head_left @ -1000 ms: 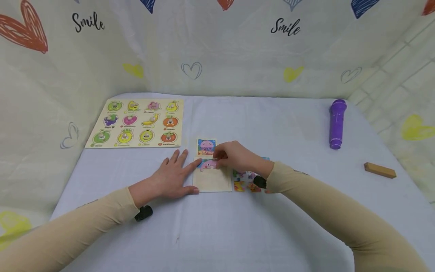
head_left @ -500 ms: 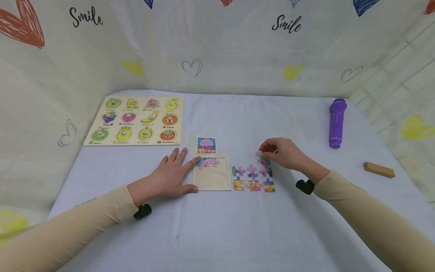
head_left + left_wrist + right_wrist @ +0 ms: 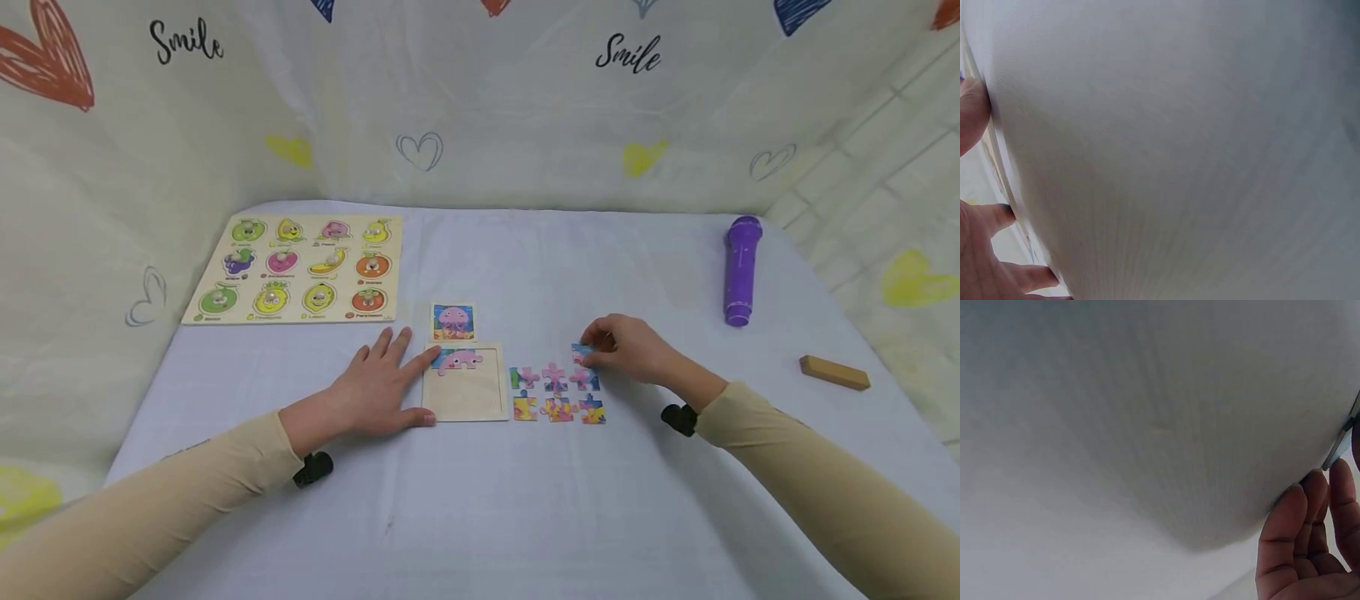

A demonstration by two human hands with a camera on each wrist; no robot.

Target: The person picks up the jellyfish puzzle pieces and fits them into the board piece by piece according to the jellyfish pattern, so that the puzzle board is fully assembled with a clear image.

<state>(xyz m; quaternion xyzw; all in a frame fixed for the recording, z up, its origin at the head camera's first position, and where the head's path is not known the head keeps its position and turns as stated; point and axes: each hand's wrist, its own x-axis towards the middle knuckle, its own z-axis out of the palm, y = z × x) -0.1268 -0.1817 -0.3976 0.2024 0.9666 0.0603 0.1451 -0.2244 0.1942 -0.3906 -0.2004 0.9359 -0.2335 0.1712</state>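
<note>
puzzle pieces (image 3: 555, 378) blocking right of the tray (image 3: 467, 396), free passage beyond, purple microphone (image 3: 741, 271) far right

Shows white cloth (image 3: 1179, 137) filling the centre and stretching out past 3 o'clock, darkening near 2. Catches part of the left hand (image 3: 977, 256) around 8, with digits apart and ending at the cloth's outline. Includes a thin tan edge (image 3: 992, 159) at 9, too slim to identify.
</note>
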